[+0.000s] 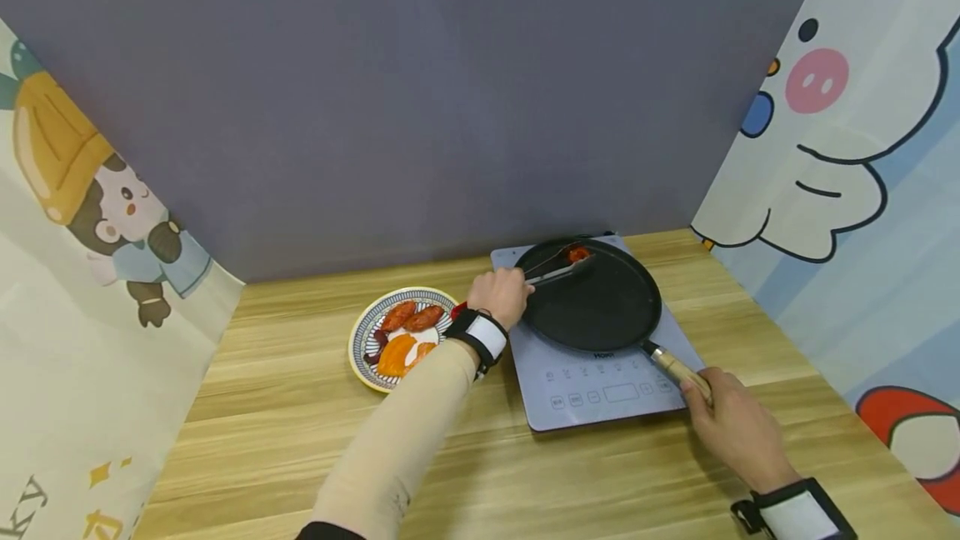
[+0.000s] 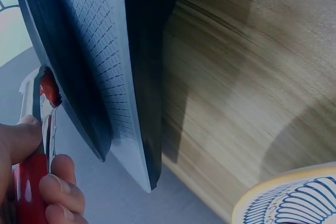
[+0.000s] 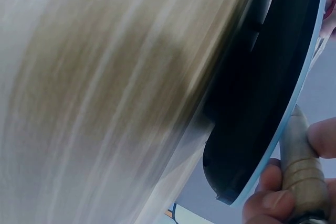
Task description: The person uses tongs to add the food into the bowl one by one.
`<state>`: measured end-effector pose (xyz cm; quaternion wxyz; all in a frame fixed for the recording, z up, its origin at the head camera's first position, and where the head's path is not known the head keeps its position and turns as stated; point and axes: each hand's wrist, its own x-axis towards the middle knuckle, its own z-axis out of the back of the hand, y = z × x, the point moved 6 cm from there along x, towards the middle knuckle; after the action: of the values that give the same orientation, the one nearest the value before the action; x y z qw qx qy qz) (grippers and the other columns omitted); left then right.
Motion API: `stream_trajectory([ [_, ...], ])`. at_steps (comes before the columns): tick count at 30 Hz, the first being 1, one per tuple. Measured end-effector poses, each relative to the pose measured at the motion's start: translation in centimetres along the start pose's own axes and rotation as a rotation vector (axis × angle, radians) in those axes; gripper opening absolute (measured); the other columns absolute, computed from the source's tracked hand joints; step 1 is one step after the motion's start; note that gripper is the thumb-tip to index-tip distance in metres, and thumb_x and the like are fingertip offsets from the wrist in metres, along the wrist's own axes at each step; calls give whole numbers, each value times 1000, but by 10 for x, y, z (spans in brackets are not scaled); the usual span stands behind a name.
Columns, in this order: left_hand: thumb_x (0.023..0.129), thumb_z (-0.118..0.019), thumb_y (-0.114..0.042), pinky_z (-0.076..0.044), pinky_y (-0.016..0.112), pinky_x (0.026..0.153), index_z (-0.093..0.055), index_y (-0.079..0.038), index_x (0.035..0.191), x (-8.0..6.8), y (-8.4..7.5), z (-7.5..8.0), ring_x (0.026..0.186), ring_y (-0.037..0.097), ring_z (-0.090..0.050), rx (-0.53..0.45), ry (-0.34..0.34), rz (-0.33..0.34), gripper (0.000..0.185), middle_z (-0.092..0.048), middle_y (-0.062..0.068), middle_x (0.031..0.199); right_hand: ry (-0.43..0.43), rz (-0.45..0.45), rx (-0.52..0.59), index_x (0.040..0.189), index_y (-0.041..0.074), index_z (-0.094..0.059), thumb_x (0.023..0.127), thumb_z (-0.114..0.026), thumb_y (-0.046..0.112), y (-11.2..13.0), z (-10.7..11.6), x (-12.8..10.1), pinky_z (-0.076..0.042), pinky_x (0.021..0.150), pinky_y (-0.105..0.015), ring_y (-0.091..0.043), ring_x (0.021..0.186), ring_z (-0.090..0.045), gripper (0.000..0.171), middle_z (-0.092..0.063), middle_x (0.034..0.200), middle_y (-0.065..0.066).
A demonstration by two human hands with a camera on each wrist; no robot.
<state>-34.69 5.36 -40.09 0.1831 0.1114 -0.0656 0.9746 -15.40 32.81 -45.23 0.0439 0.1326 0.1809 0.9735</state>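
Observation:
My left hand (image 1: 498, 296) grips red-handled metal tongs (image 1: 558, 267) that pinch a small red piece of food (image 1: 577, 254) at the far side of a black flat pan (image 1: 600, 307). In the left wrist view the tongs (image 2: 32, 171) sit between my thumb and fingers, and the red piece of food (image 2: 48, 88) shows at their tip. The pan sits on a grey induction cooker (image 1: 611, 394). My right hand (image 1: 723, 415) holds the pan's wooden handle (image 1: 678, 371), and the handle (image 3: 302, 174) appears gripped in the right wrist view too.
A patterned plate (image 1: 362, 332) with sausages, orange slices and other food lies left of the cooker on the wooden table (image 1: 300, 457). A grey back wall and cartoon-printed side panels enclose the table.

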Motion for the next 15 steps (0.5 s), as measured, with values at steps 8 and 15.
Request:
stream_trajectory([
  [8, 91, -61, -44, -50, 41, 55, -75, -17, 89, 3, -2, 2, 68, 25, -66, -3, 31, 16, 30, -72, 5, 86, -12, 4, -10, 104, -3, -57, 97, -54, 29, 1, 0, 0, -28, 45, -32, -17, 54, -40, 33, -46, 71, -5],
  [15, 91, -61, -44, -50, 41, 58, -75, -16, 92, 4, -2, -1, 71, 25, -66, -16, 58, 28, 32, -72, 6, 89, -8, -1, -10, 104, -3, -56, 97, -53, 29, 2, 1, 0, -28, 45, -31, -17, 54, -41, 33, -47, 71, -5],
])
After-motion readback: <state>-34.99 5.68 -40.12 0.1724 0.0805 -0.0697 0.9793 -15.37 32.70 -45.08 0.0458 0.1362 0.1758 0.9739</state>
